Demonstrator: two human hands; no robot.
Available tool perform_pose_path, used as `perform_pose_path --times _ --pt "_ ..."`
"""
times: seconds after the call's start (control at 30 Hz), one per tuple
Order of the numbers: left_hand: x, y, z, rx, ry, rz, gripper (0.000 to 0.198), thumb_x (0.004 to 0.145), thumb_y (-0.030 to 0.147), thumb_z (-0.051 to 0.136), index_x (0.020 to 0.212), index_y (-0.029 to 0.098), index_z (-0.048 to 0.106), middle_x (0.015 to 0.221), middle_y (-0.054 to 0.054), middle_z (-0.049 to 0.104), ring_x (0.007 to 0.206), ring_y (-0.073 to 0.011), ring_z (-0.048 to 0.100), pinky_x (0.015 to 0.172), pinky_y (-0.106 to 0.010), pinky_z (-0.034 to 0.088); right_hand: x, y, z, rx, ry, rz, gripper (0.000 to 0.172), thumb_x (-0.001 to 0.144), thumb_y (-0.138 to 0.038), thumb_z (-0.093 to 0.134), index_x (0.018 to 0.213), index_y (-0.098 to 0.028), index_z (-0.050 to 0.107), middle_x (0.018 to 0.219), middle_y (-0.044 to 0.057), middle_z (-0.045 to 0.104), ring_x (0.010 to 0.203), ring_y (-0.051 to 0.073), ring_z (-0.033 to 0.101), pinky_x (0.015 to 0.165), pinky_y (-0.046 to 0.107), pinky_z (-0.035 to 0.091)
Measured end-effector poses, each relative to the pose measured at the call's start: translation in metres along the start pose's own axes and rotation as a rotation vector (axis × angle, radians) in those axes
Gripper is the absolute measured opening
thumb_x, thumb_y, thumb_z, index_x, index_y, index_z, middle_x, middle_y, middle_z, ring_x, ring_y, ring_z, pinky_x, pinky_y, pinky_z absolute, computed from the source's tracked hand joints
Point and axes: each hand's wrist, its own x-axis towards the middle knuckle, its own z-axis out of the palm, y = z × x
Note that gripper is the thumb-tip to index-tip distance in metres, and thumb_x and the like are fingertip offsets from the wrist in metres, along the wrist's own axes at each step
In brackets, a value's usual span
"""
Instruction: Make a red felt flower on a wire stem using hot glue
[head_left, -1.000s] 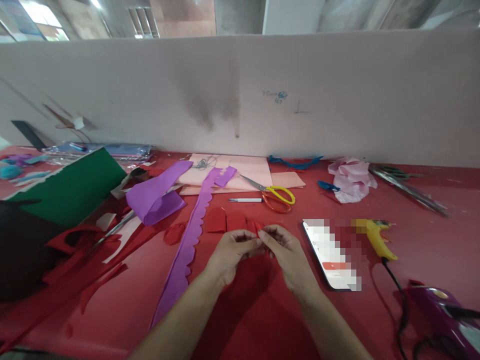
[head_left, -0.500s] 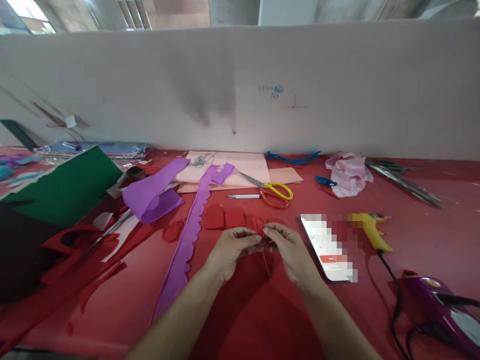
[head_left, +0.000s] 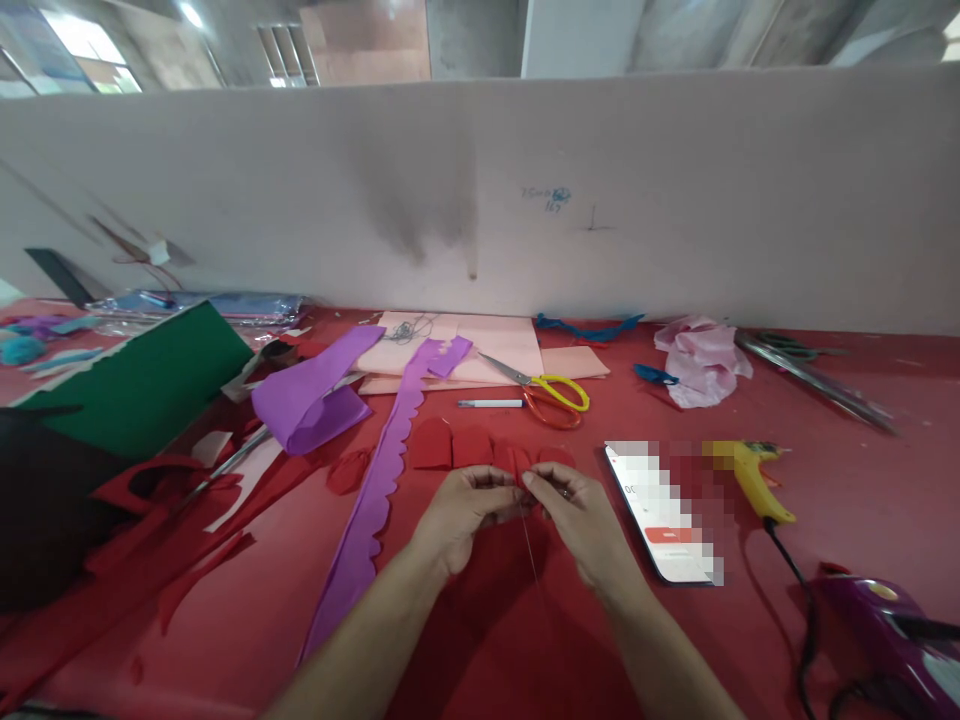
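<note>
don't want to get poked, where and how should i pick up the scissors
Probably best by the yellow and orange loops of the scissors, coming from the near right with the right hand: the loops lie on that side, while the blades point away to the left, over the pale pink sheets.

two bare hands meet in close pinches at six o'clock.
the left forearm [head_left: 367, 625] slants in from seven o'clock, the right forearm [head_left: 660, 635] from five, both bare and converging, with elbows out of view. the left hand [head_left: 465, 508] aims its thumb towards three o'clock over curled fingers; the right hand [head_left: 577, 512] aims its thumb towards ten, fingers bent. thumb sides face up, and the fingertips of both hands sit just beside one another.
</note>
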Motion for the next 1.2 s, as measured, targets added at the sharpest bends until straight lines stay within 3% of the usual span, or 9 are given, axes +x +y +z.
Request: perform_pose_path --times 0.33,0.7,0.83,1.07,1.2 --pt "0.002 0.0 0.002 0.008 0.04 0.005 0.019 0.052 0.017 0.08 0.065 0.012 0.068 0.065 -0.003 0.067 0.063 -0.0126 0.061 0.074 -0.029 0.048 0.004 0.01 -0.001 0.114 -0.015 0.058 0.021 0.074 -0.039 0.063 0.071 -0.018 0.063 0.062 -0.002 0.053 0.054 0.011 0.042 0.053 0.025 0.032" --pt "0.0 -0.004 0.004 0.078 0.04 0.064 0.014 0.057 0.021 0.077 0.066 0.012 0.071 0.068 -0.007 0.069 0.069 -0.0162 0.062 0.078 -0.03 0.045 0.001 0.01 0.001 0.151 -0.017 0.091 0.018 0.073 -0.036 0.064 0.076 -0.019 0.061 0.07 0.0 0.058 0.063 0.014 0.051 0.053 0.024 0.036" --pt "-0.001 -0.007 0.006 0.087 0.014 0.078 0.015 0.059 0.023 0.077 0.069 0.012 0.072 0.071 -0.008 0.07 0.072 -0.0166 0.063 0.08 -0.031 0.045 0.002 0.012 0.001 0.101 -0.022 0.088 0.019 0.072 -0.037 0.066 0.07 -0.018 0.062 0.065 -0.001 0.057 0.059 0.012 0.047 0.052 0.024 0.034" --pt "0.003 -0.006 0.0 -0.068 -0.049 -0.136 0.013 0.059 0.016 0.076 0.071 0.012 0.072 0.072 -0.006 0.07 0.07 -0.0153 0.064 0.08 -0.034 0.048 0.004 0.016 -0.003 0.282 -0.009 0.206 0.018 0.068 -0.032 0.07 0.061 -0.018 0.062 0.059 -0.004 0.054 0.055 0.01 0.044 0.053 0.024 0.031" --pt "0.004 -0.007 -0.002 -0.084 -0.037 -0.157 0.014 0.058 0.012 0.076 0.07 0.011 0.071 0.071 -0.006 0.07 0.069 -0.0152 0.064 0.082 -0.035 0.05 0.004 0.015 -0.004 0.339 -0.027 0.252 0.017 0.067 -0.033 0.072 0.062 -0.019 0.063 0.06 -0.003 0.056 0.055 0.011 0.048 0.054 0.025 0.033"
